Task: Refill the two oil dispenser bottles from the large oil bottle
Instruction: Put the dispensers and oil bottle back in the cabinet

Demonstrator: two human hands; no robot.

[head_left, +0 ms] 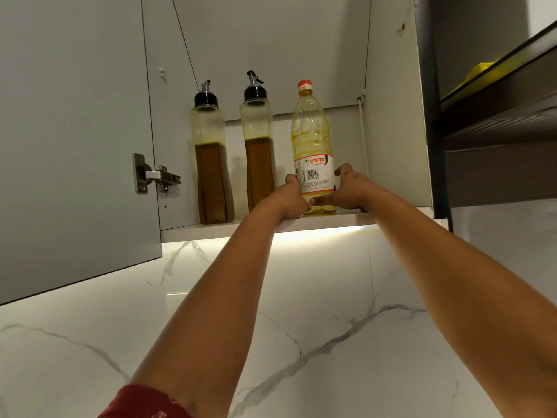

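**Oil bottle gripped on cupboard shelf**

Both hands wrap the large oil bottle [315,152] low down, left hand [291,197] at 9 o'clock, right hand [351,188] at 3 o'clock, fingers curled round its base. The 2 dispenser bottles [212,164] [259,155] stand further toward 9 o'clock on the shelf [211,229]. Best lifted upright, clear of the shelf lip, cap on

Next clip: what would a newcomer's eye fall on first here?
Both hands, left hand and right hand, grip the base of the large oil bottle on the cabinet shelf. To its left stand two dispenser bottles, each over half full of dark oil, beside the open cabinet door.
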